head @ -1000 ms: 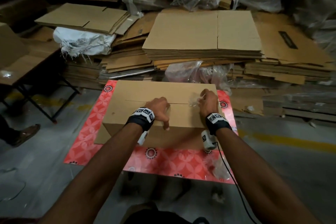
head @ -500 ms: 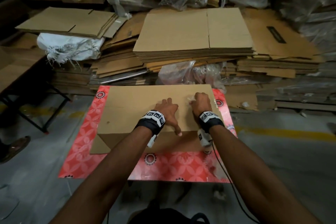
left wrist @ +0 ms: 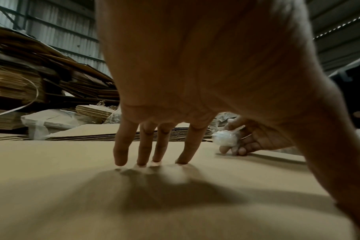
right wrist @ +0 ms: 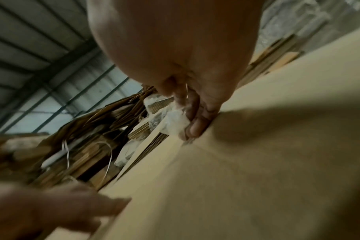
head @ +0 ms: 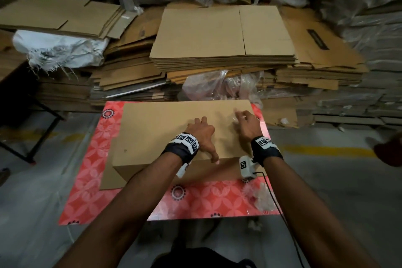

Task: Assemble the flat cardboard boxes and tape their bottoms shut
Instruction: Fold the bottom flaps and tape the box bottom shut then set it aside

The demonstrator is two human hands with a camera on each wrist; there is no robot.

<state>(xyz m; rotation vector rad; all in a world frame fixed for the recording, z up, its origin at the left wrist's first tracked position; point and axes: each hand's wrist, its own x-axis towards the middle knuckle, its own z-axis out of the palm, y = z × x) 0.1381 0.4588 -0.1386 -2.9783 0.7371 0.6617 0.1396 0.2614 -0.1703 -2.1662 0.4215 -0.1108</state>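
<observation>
Cardboard box under both hands, near table edge.

The cardboard box fills most of the red patterned table, leaving bare strips along the left and near edges. Both hands press on the box top, the left hand flat, the right hand bunched around a crumpled plastic wad. Beyond the far edge, stacks of flat cartons and loose plastic wrap crowd close. Open floor lies left and right.
</observation>
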